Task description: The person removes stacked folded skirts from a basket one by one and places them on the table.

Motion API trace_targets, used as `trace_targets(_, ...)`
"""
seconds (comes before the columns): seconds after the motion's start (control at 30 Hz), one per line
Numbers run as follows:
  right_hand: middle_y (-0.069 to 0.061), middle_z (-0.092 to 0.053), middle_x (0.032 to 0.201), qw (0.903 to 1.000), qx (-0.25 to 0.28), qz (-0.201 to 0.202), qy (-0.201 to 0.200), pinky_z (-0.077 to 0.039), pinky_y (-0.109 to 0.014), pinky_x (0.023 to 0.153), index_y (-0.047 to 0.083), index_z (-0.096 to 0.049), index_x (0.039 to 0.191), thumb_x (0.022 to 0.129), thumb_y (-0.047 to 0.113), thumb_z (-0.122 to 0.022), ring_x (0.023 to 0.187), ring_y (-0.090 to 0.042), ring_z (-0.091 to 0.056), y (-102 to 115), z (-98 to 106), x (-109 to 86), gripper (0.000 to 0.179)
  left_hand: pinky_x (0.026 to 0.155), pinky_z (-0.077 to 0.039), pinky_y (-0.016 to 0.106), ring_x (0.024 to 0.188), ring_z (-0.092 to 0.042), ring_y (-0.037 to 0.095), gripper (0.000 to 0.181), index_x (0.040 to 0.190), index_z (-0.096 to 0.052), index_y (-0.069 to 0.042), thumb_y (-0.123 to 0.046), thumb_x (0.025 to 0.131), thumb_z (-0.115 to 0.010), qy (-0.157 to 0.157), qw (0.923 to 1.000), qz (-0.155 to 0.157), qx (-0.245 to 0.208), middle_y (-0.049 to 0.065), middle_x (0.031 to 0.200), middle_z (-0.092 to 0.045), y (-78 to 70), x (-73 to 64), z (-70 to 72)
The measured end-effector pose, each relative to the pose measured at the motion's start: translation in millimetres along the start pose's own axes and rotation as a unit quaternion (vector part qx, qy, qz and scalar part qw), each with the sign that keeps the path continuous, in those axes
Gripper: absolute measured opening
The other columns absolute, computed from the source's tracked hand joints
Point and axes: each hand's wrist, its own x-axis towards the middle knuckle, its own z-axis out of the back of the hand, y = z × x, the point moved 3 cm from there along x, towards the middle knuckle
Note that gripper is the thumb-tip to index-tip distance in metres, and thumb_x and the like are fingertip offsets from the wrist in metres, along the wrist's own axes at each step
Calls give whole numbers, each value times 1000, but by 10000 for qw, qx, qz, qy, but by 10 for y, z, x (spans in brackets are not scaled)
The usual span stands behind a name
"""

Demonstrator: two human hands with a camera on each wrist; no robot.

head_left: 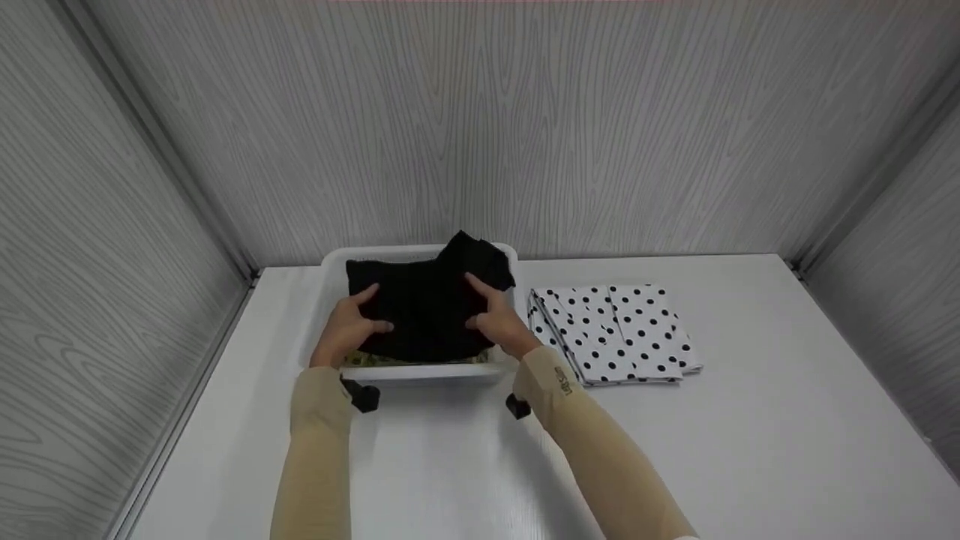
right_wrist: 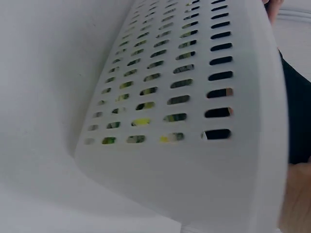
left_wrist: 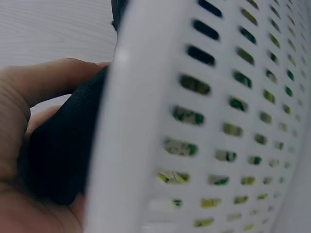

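Both hands hold a black folded cloth (head_left: 420, 315) at the top of a white basket (head_left: 420, 372). My left hand (head_left: 345, 324) grips its left side, with the thumb and fingers around the dark fabric (left_wrist: 68, 141) in the left wrist view. On the cloth's right side my right hand (head_left: 501, 321) grips it, the other fingers hidden underneath. Only a bit of that hand (right_wrist: 297, 196) shows in the right wrist view, behind the basket rim (right_wrist: 269, 160). Under the cloth, yellow-green patterned material (head_left: 367, 358) shows inside the basket and through its slots.
A folded white cloth with black dots (head_left: 622, 334) lies on the white table (head_left: 750, 420), right of the basket. Grey wood-grain panels (head_left: 480, 127) stand behind the table and on both sides. The basket stands near the back panel.
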Motion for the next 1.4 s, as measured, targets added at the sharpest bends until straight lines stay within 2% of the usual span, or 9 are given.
trace_targets(0.23,-13,-19,167,9981,-285,543,-98,-28,-44,118,10,-28,161,87,-17,-53,153,-31,-11,124,203,-91,83,120,-20,48,152,-12,35,84,161,-27,-8,-5,88,-69,-266,9991,-288,-150,15,166,-18,-155,-41,-82)
trace_targets(0.33,-12,-20,166,9970,-441,609,-204,-24,-45,119,13,-30,161,87,-16,-55,153,-31,-13,136,286,-126,83,121,-20,48,152,-12,35,83,160,-28,-9,-4,88,-69,-341,9985,-386,-171,15,166,-19,-215,-43,-119)
trace_targets(0.47,-13,-21,166,9962,-415,703,-295,-24,-45,120,15,-31,161,87,-16,-56,152,-31,-16,156,385,-179,83,121,-20,48,152,-13,35,82,160,-30,-9,-4,88,-69,-388,9972,-588,-234,14,166,-21,-310,-47,-169)
trace_targets(0.57,-12,-20,166,9960,-300,818,-218,-24,-45,120,14,-30,161,87,-17,-55,152,-30,-16,176,432,-219,84,121,-19,48,152,-13,34,82,159,-31,-9,-3,87,-70,-431,9957,-744,-335,15,165,-22,-351,-72,-209)
trace_targets(0.83,-12,-19,167,9937,-257,1083,-148,-21,-44,121,11,-28,161,86,-19,-54,153,-30,-12,237,507,-293,85,121,-17,48,152,-15,34,84,158,-33,-7,0,84,-71,-558,9925,-943,-537,18,164,-24,-441,-95,-275)
trace_targets(1.03,-13,-19,167,9936,-231,1093,-134,-22,-46,120,12,-28,161,86,-16,-56,153,-31,-13,209,591,-340,85,121,-18,49,152,-15,33,84,159,-34,-9,-1,84,-72,-540,9924,-972,-521,17,164,-24,-479,-129,-308)
trace_targets(1.2,-10,-17,167,9952,-62,954,-215,-19,-44,121,14,-27,162,87,-17,-56,153,-29,-10,153,691,-415,86,121,-20,49,152,-16,33,84,159,-34,-11,-1,85,-73,-384,9925,-984,-622,14,164,-25,-495,-134,-365)
trace_targets(1.4,-8,-17,168,9948,40,982,-266,-18,-42,122,14,-28,162,86,-18,-56,153,-25,-10,132,800,-487,87,121,-19,49,152,-17,32,85,159,-35,-12,0,84,-74,-351,9901,-1156,-714,12,164,-27,-516,-138,-413)
